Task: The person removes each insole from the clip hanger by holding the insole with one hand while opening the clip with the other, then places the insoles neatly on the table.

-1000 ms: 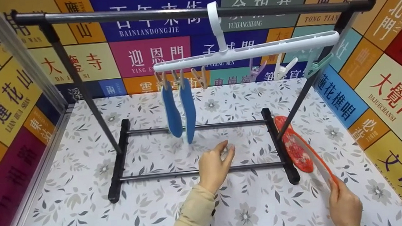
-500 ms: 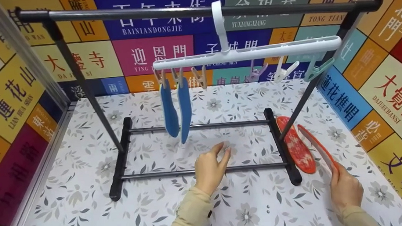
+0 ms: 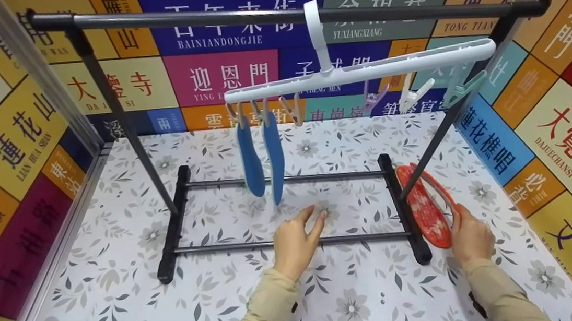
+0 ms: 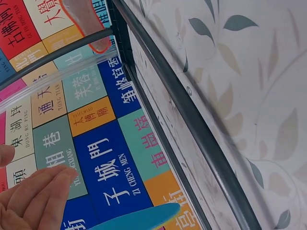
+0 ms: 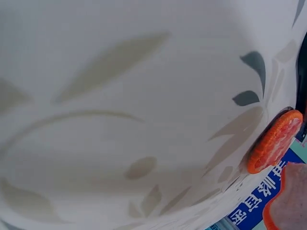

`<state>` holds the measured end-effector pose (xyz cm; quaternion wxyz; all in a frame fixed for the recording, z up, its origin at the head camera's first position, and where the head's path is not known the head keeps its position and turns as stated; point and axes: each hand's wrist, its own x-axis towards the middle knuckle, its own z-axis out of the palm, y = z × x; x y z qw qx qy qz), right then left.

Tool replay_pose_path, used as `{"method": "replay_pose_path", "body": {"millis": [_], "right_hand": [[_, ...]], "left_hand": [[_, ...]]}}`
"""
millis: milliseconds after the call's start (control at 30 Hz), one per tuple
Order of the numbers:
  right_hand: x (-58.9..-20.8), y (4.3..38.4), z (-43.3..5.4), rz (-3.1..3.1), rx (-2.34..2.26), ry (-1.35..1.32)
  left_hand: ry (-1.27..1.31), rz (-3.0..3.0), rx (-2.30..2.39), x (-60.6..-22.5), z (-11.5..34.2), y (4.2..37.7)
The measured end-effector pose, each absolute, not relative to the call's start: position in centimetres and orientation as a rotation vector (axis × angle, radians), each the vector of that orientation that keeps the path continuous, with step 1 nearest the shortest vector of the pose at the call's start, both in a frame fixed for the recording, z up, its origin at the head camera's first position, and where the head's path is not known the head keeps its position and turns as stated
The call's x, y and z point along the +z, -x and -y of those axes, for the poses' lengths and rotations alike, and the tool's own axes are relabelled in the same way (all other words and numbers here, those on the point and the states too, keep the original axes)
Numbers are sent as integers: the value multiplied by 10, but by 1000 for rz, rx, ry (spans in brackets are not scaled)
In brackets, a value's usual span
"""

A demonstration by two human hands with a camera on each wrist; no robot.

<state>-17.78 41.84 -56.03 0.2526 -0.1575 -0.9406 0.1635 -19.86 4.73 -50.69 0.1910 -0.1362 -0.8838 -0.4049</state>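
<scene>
The right hand pinches an orange-rimmed insole beside a red insole. Farther left, the left hand has thumb and fingertips apart.

Your left hand points forward near the middle of the head view, thumb and fingers bent loosely, with a gap between them. Your right hand sits well apart, fingers curled in a pinching grip. Your left forearm slants inward, and so does your right forearm, both beige-sleeved.
</scene>
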Motion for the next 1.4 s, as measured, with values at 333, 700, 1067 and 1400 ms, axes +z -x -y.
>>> {"method": "replay_pose_path", "body": {"millis": [333, 700, 1067, 1400], "right_hand": [[-576, 204, -414, 2575, 349, 276], [-588, 202, -406, 2646, 370, 212], [-591, 201, -404, 2843, 384, 143], [-585, 198, -400, 2895, 487, 214]], "left_hand": [[337, 2459, -1125, -509, -41, 199], [329, 2456, -1136, -508, -38, 197], [328, 2453, -1133, -511, -35, 196], [327, 2467, -1124, -510, -32, 197]]}}
